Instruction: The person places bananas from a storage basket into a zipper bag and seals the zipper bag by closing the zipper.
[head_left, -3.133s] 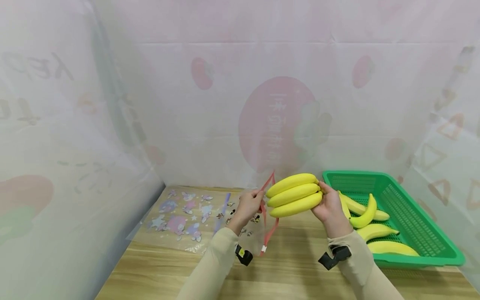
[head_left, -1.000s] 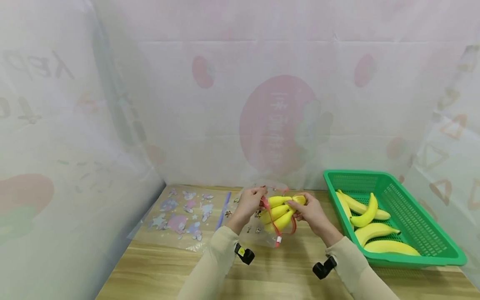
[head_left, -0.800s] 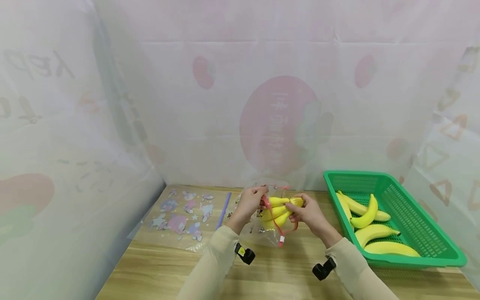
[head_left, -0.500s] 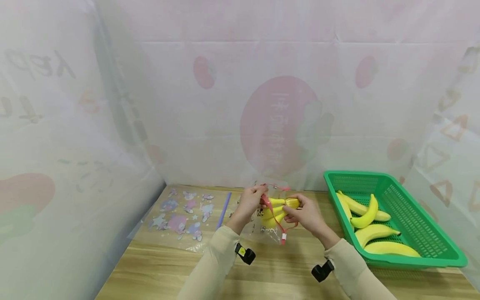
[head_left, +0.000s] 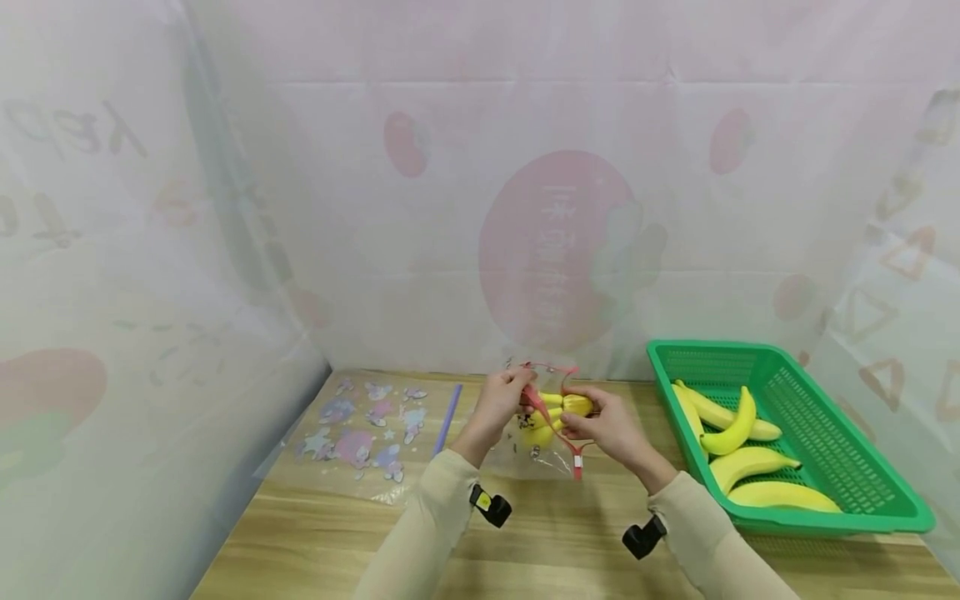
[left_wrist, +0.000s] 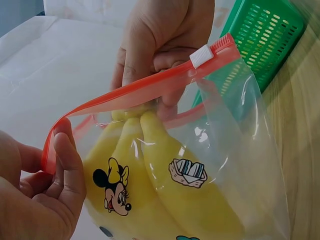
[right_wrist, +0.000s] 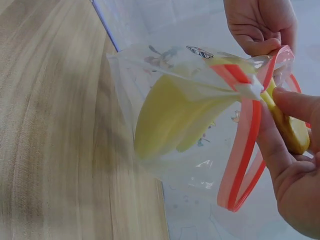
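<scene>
My left hand point(head_left: 498, 408) pinches the red rim of a clear zip bag point(right_wrist: 202, 172), with cartoon prints and a white slider point(left_wrist: 201, 56). Most of a bunch of bananas point(left_wrist: 150, 165) is inside the bag, seen through the plastic. At the mouth, the fingers of my right hand point(head_left: 611, 429) hold the bunch by its stem end point(right_wrist: 295, 132). In the right wrist view, the red rim stands spread apart around that end. The bag's far side is partly hidden by my hands.
To the right, a green basket point(head_left: 847, 433) holds several loose bananas point(head_left: 783, 497). A second clear printed bag point(head_left: 360, 450) with a purple strip point(head_left: 447, 419) lies flat on the wooden table point(head_left: 525, 550) at left. Printed sheeting point(head_left: 450, 208) walls the back and sides.
The bunch has gone from outside, right of the bag, leftward through its mouth until mainly the stem end shows. My right hand has moved left with it; my left hand has stayed at the rim.
</scene>
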